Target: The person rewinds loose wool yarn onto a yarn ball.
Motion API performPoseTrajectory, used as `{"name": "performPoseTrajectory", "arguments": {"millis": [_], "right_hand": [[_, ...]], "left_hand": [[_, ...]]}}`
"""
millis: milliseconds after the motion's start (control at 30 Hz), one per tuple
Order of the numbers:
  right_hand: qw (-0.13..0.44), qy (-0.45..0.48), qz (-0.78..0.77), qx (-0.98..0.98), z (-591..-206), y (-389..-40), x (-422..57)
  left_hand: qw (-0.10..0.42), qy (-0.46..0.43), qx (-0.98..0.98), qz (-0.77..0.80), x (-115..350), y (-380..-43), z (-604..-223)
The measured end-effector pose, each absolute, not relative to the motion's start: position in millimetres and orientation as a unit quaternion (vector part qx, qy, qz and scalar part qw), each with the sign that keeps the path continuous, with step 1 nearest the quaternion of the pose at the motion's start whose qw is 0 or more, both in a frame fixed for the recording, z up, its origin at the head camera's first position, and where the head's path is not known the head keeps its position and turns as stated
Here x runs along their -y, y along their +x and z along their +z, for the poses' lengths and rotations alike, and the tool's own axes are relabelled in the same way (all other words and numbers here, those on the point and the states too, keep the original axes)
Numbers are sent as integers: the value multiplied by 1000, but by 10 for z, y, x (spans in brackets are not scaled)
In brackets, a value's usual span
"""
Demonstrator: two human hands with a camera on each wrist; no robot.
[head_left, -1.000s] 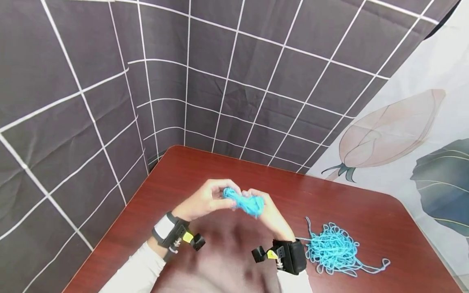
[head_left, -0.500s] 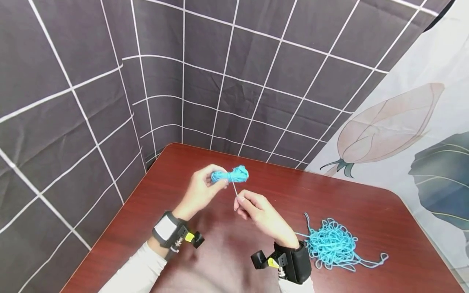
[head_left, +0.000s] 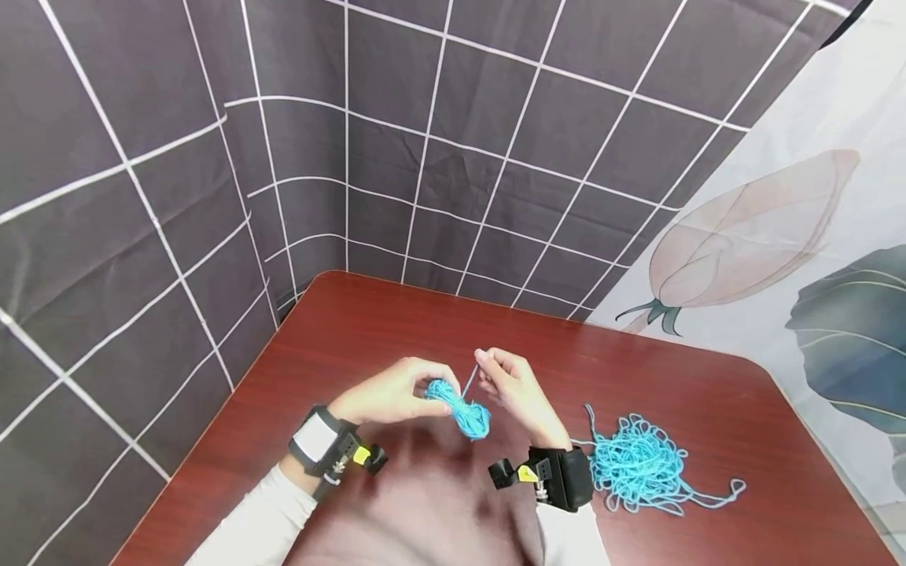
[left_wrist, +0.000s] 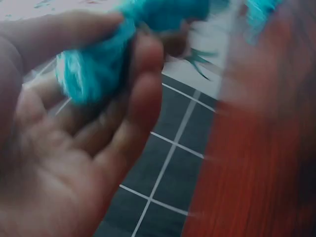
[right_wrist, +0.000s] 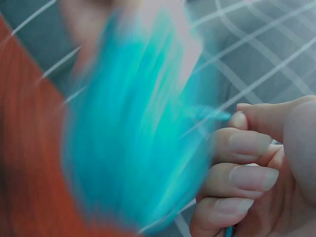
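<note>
A bundle of blue yarn (head_left: 473, 419), narrowed at its middle, is gripped at its left end by my left hand (head_left: 399, 391), thumb on one side and fingers on the other. My right hand (head_left: 515, 389) pinches a single strand (head_left: 470, 380) between thumb and forefinger, up and to the right of the bundle. That strand runs taut to the bundle's waist. In the right wrist view the bundle (right_wrist: 138, 133) is blurred and the other fingers of the right hand (right_wrist: 252, 173) curl toward the palm. The left wrist view shows yarn (left_wrist: 91, 74) between thumb and fingers.
A loose heap of blue yarn (head_left: 639, 464) lies on the reddish-brown table (head_left: 396, 314) right of my right wrist, one looped end trailing right. From its left side a strand reaches toward that wrist. Dark gridded cloth (head_left: 396, 157) and a flower-print cloth (head_left: 764, 236) stand behind the table.
Both hands first met at the bundle. The right hand then drew a strand down toward the body, and now holds it above the bundle, which has come lower and tilted.
</note>
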State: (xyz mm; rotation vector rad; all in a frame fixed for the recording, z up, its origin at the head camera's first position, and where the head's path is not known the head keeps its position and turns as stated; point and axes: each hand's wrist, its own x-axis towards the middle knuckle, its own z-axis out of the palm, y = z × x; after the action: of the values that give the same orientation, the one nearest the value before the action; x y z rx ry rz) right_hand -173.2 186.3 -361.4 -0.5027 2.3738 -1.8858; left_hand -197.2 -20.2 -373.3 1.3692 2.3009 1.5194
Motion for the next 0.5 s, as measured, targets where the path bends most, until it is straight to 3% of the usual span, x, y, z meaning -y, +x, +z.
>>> {"name": "performPoseTrajectory", "arguments": {"millis": [133, 233, 333, 500], "right_hand": [[37, -233, -574, -784, -3341, -1544, -1711], [67, -271, -539, -795, -3313, -1482, -1628], [102, -266, -532, -798, -3507, -1569, -1648], [125, -173, -618, -757, -3881, -1782, -1797]], "left_hand": [[-79, 323, -813, 478, 175, -2017, -3775], [-117, 247, -777, 568, 193, -2046, -3755], [-96, 223, -700, 672, 227, -2048, -3716], [-3, 280, -631, 723, 235, -2006, -3669]]}}
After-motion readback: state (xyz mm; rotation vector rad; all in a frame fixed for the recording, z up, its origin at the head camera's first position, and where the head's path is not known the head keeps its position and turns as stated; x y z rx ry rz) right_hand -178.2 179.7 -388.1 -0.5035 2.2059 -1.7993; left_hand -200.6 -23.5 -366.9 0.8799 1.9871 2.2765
